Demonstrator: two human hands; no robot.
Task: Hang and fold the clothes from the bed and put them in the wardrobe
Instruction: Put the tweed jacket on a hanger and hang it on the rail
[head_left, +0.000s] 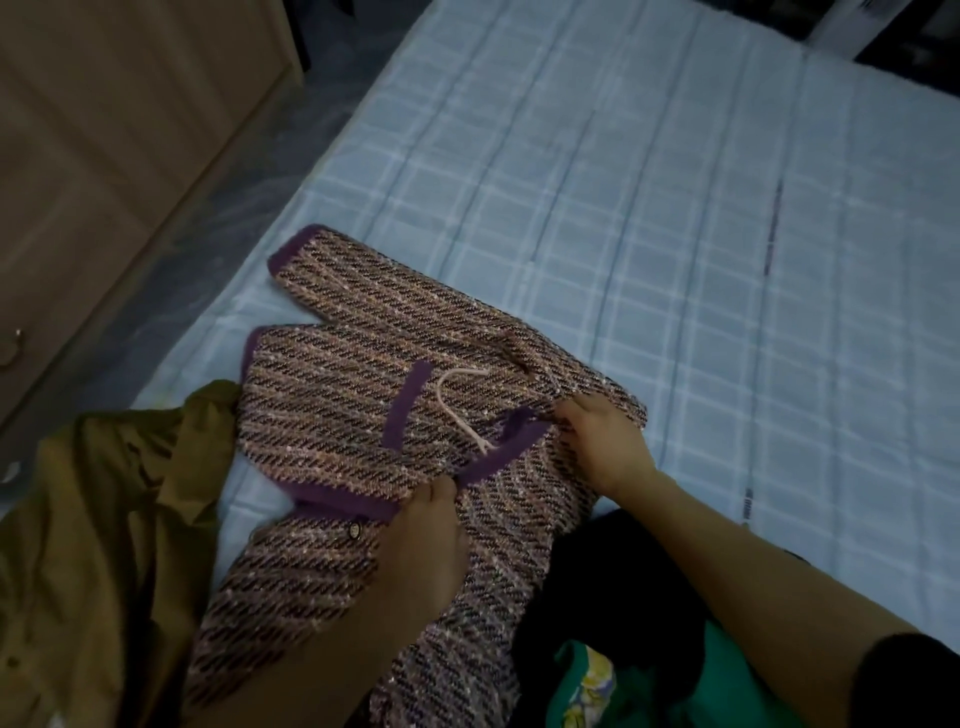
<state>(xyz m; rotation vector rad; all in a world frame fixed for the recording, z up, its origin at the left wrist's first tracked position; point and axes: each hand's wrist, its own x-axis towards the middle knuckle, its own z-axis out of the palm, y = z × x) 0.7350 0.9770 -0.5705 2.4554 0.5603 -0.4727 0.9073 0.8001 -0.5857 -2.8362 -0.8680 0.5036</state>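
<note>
Beside tweed jacket (374, 415), olive garment (104, 519), green garment (623, 675)

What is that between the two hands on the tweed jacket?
In the head view, between the left hand and right hand lies the tweed jacket's purple-trimmed neckline, with a pale hanger hook poking out just above it.

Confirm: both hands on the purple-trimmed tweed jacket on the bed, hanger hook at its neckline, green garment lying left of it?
Not quite. Head view: the garment left of the tweed jacket is olive-brown; the green one lies lower right. Left hand, right hand, hanger hook and bed are right.
</note>
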